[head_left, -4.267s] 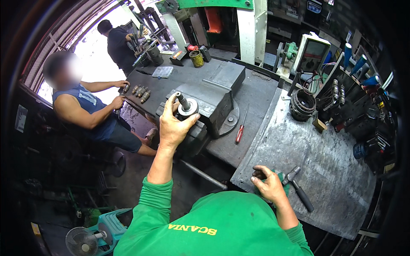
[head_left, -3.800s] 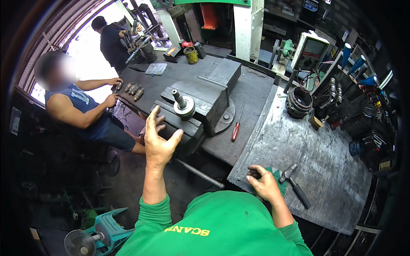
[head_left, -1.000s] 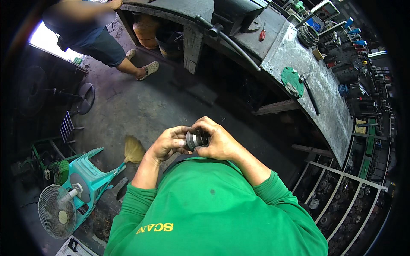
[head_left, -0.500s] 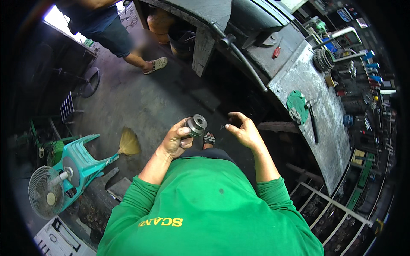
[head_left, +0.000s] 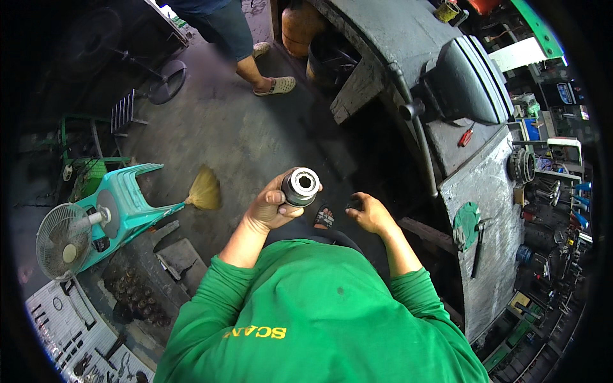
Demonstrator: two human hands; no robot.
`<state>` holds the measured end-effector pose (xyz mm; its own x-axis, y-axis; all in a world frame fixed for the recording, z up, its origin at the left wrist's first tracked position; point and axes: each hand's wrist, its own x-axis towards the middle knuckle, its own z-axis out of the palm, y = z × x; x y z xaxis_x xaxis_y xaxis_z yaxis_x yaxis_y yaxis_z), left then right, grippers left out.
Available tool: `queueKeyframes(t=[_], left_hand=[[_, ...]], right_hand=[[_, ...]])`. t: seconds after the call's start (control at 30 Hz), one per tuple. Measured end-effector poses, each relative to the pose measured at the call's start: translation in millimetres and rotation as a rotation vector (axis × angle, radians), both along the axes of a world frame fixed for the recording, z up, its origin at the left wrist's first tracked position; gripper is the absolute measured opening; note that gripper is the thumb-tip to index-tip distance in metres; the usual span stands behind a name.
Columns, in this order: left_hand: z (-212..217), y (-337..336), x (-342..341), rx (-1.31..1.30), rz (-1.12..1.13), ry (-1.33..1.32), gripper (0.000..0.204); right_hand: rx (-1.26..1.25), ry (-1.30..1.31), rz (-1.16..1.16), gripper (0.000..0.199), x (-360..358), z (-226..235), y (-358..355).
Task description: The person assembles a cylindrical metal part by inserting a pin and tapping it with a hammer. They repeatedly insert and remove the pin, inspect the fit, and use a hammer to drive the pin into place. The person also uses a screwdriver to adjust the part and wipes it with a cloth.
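Half a second ago our two hands were closer together around the part; now they have drawn apart, so the metal cylinder [head_left: 301,186] rests with the left hand [head_left: 273,207] alone. That hand grips it from below and the side, fingers wrapped round the dark body, the bright ringed end with its centre hole turned up toward us, held out in front of our green shirt above the concrete floor [head_left: 255,140]. The right hand [head_left: 370,214] hovers lower to the right, half curled around something small and dark that we cannot make out. The grey counter [head_left: 485,191] stands well off to the right
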<state>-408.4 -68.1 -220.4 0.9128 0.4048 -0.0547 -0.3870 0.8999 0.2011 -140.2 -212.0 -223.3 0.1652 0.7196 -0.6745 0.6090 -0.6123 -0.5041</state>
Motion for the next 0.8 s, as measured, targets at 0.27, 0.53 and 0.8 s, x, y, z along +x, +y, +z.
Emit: queueKeyframes(t=[0.27, 0.53, 0.8], left_hand=[[12.1, 68.7, -34.2, 0.094, -0.02, 0.09, 0.086], [27.4, 139.7, -52.7, 0.178, 0.077, 0.194, 0.069], [22.3, 164.5, -22.2, 0.105, 0.229, 0.303, 0.064]], right_hand=[[0.098, -0.085, 0.131, 0.058, -19.3, 19.1, 82.9], [0.133, -0.115, 0.178, 0.061, -31.0, 18.8, 119.5], [0.059, -0.081, 0.283, 0.059, 14.5, 3.4, 188.9]])
